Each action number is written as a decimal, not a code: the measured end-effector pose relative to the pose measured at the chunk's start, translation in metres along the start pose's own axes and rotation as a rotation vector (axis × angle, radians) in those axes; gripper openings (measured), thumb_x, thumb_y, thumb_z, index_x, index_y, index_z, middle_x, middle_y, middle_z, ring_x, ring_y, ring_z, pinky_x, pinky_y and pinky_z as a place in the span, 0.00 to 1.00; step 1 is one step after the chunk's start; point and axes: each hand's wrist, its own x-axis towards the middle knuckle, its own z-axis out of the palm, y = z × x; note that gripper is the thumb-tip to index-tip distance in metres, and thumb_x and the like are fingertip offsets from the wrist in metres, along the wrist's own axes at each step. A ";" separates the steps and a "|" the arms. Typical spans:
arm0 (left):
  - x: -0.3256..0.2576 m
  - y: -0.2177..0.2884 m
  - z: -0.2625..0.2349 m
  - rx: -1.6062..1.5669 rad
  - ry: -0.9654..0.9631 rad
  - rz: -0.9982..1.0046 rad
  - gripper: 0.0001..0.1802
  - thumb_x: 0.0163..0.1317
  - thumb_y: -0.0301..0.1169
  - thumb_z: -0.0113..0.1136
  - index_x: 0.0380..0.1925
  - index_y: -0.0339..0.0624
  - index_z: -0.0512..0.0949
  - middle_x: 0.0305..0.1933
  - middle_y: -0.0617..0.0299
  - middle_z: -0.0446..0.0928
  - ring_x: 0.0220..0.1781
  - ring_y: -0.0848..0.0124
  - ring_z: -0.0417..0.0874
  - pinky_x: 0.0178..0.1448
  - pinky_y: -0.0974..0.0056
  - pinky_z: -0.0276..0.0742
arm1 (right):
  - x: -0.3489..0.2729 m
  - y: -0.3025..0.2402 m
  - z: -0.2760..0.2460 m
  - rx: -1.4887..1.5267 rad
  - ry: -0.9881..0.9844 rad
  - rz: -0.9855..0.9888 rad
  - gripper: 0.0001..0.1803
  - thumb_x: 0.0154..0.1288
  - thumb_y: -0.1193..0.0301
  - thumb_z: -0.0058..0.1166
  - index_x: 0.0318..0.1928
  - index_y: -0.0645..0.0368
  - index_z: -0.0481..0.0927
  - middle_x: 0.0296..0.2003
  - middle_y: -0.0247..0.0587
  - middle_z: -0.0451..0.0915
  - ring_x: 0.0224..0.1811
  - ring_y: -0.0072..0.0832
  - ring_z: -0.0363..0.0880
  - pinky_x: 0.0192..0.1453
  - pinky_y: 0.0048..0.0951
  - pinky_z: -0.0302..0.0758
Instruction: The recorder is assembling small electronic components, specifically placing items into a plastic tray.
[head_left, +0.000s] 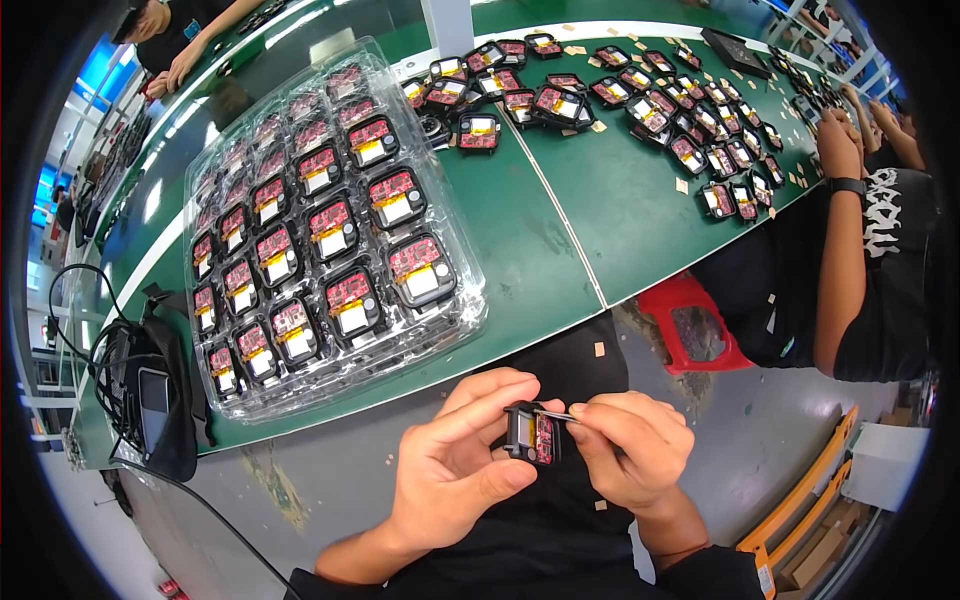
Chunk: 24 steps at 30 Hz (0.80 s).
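Modules [273, 253] filled a clear tray [470, 315]; rightward, on the near side of the green table [520, 250], the left hand [445, 465] gripped one more black-cased module [535, 436], its white block [525, 429] beside red circuitry [544, 440], while the right hand [640, 452] pinched a thin metal tool [557, 416] at its upper edge.

I'm seeing a tray [468, 295] sitting on the tabletop [540, 265], modules [332, 228] lying in its pockets, loose modules [652, 110] spreading off right, bag [180, 420] resting left. Before the tabletop, I'm holding one single module [532, 438] between left hand [455, 460] and right hand [635, 445]; stool [668, 312] standing right.
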 end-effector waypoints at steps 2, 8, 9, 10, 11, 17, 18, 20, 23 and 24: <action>0.001 -0.003 -0.001 0.007 -0.005 -0.004 0.39 0.62 0.40 0.77 0.65 0.25 0.74 0.68 0.46 0.70 0.66 0.48 0.81 0.72 0.46 0.78 | -0.001 0.003 0.001 -0.006 -0.015 0.005 0.12 0.54 0.81 0.74 0.40 0.64 0.87 0.30 0.41 0.84 0.23 0.30 0.82 0.25 0.26 0.77; -0.001 -0.008 0.004 -0.021 0.053 0.018 0.39 0.62 0.39 0.77 0.66 0.23 0.72 0.70 0.45 0.68 0.66 0.48 0.81 0.74 0.45 0.76 | -0.008 -0.001 0.009 -0.156 0.023 -0.060 0.14 0.53 0.83 0.73 0.41 0.66 0.86 0.32 0.42 0.84 0.23 0.31 0.82 0.25 0.26 0.77; -0.001 -0.009 0.003 -0.018 0.050 0.032 0.39 0.62 0.39 0.76 0.66 0.23 0.72 0.70 0.45 0.68 0.66 0.49 0.80 0.74 0.45 0.77 | -0.008 -0.002 0.009 -0.157 0.022 -0.060 0.14 0.53 0.83 0.73 0.41 0.66 0.86 0.32 0.42 0.84 0.23 0.31 0.82 0.25 0.26 0.77; -0.002 -0.009 0.003 -0.016 0.048 0.046 0.40 0.63 0.39 0.76 0.66 0.23 0.71 0.70 0.45 0.68 0.66 0.49 0.80 0.74 0.45 0.77 | -0.007 -0.003 0.009 -0.155 0.023 -0.067 0.14 0.52 0.83 0.73 0.41 0.67 0.86 0.32 0.42 0.84 0.23 0.31 0.82 0.25 0.27 0.77; -0.001 -0.011 0.001 -0.017 0.048 0.046 0.40 0.63 0.39 0.76 0.66 0.23 0.71 0.70 0.45 0.68 0.66 0.49 0.80 0.74 0.45 0.77 | -0.006 -0.004 0.009 -0.154 0.024 -0.074 0.15 0.52 0.84 0.73 0.41 0.68 0.86 0.33 0.42 0.84 0.23 0.31 0.82 0.26 0.27 0.77; 0.001 -0.005 0.007 0.085 0.070 0.073 0.40 0.63 0.40 0.75 0.66 0.22 0.72 0.71 0.45 0.67 0.67 0.49 0.80 0.74 0.45 0.76 | -0.008 -0.004 0.014 -0.119 0.035 -0.025 0.16 0.51 0.84 0.73 0.42 0.68 0.85 0.33 0.42 0.84 0.23 0.31 0.82 0.26 0.27 0.78; 0.001 -0.005 0.006 0.086 0.066 0.077 0.40 0.63 0.40 0.75 0.66 0.22 0.72 0.71 0.45 0.66 0.67 0.49 0.80 0.74 0.46 0.76 | -0.009 -0.005 0.016 -0.119 0.035 -0.025 0.16 0.51 0.84 0.73 0.42 0.68 0.85 0.33 0.42 0.84 0.23 0.31 0.82 0.26 0.27 0.78; 0.002 -0.006 0.005 0.086 0.061 0.081 0.40 0.63 0.40 0.75 0.66 0.22 0.72 0.71 0.44 0.66 0.66 0.49 0.80 0.73 0.46 0.77 | -0.010 -0.007 0.017 -0.127 0.042 0.003 0.12 0.56 0.83 0.70 0.41 0.66 0.85 0.30 0.46 0.85 0.23 0.35 0.85 0.26 0.28 0.79; 0.000 -0.001 0.004 0.078 0.071 0.077 0.40 0.63 0.40 0.75 0.66 0.21 0.71 0.71 0.44 0.66 0.67 0.49 0.80 0.72 0.47 0.78 | -0.008 -0.009 0.018 -0.118 0.002 0.000 0.12 0.56 0.83 0.71 0.41 0.66 0.85 0.30 0.46 0.86 0.24 0.36 0.85 0.27 0.28 0.79; 0.001 -0.002 0.002 0.078 0.074 0.078 0.40 0.63 0.40 0.76 0.66 0.22 0.72 0.70 0.44 0.68 0.66 0.49 0.80 0.71 0.47 0.79 | -0.006 -0.007 0.016 -0.122 0.003 -0.003 0.12 0.56 0.83 0.71 0.41 0.66 0.85 0.30 0.46 0.86 0.24 0.36 0.85 0.27 0.28 0.79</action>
